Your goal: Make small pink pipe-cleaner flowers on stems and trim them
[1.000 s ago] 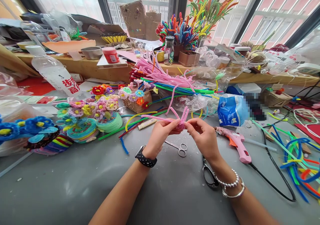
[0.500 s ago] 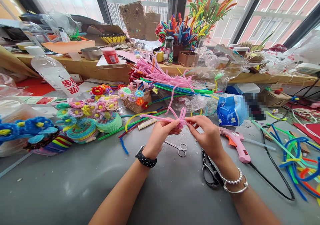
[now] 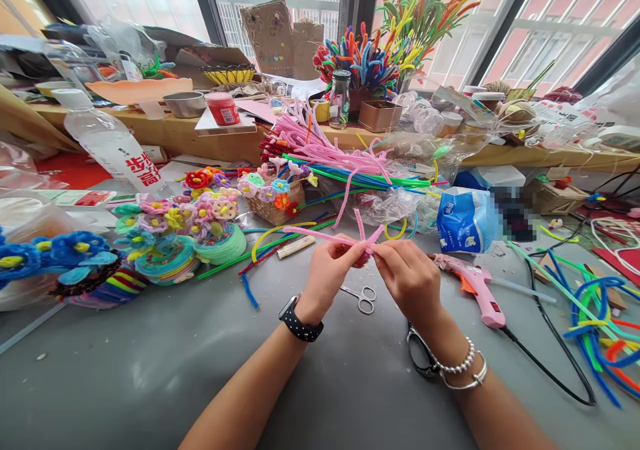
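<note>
Between my two hands, over the grey table, is a pink pipe cleaner bent into short loops, with a long tail reaching left. My left hand pinches it between thumb and fingers. The fingertips of my right hand close on the looped end, partly hiding it. Small metal scissors lie on the table below the hands. Black-handled scissors lie partly under my right wrist. To the right of that hand rests a pink glue gun.
Pipe-cleaner flowers in pots stand at left near a water bottle. A heap of pink pipe cleaners lies behind the hands. A blue packet, a black cord and tangled pipe cleaners are at right.
Both hands have shifted slightly, the left one to the right. The upright pink loops have spread apart, and my right fingers have moved closer over the looped end.
</note>
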`<state>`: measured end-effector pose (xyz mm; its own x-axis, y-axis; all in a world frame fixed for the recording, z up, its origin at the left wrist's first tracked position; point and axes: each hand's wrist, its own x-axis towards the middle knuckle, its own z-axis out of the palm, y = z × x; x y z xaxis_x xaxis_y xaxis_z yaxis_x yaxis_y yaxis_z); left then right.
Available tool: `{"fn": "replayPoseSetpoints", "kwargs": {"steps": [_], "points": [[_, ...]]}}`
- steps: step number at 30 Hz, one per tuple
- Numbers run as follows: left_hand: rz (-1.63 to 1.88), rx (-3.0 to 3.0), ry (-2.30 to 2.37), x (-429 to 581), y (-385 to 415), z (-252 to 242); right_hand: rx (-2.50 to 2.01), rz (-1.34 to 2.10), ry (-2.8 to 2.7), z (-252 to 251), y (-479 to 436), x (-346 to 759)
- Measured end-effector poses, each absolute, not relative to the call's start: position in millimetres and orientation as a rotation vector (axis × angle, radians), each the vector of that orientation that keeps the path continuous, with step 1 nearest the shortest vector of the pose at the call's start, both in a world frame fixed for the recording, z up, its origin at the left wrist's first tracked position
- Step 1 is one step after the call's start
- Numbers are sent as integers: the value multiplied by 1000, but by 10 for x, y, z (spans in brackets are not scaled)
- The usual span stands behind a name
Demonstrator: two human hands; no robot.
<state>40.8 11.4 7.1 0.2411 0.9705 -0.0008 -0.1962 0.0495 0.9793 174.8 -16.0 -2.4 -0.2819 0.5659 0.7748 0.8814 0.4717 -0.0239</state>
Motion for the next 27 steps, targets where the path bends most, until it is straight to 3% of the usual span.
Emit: {"fn": "replayPoseSetpoints", "kwargs": {"steps": [5,12,17,21,24,27], "points": [[1207,1309,907,431,83,48,-1266,-241,-1813,-14,-181,1650],[1365,1873,1027,400,38,52,-1318,713,-1349,91,-228,1584],[1336,2188,1031,368,43,1,-1286,987,-1153,80,-177,1648],[1297,2273,1019,361,38,-19,-1149,1448,-1031,78,-134,1699],[1384,2118,1045,354,53,22,-1155,1308,-1224,121,-133,1737],[1437,1839,1081,341,88,73,-1272,679,-1528,153,-150,1779]]}}
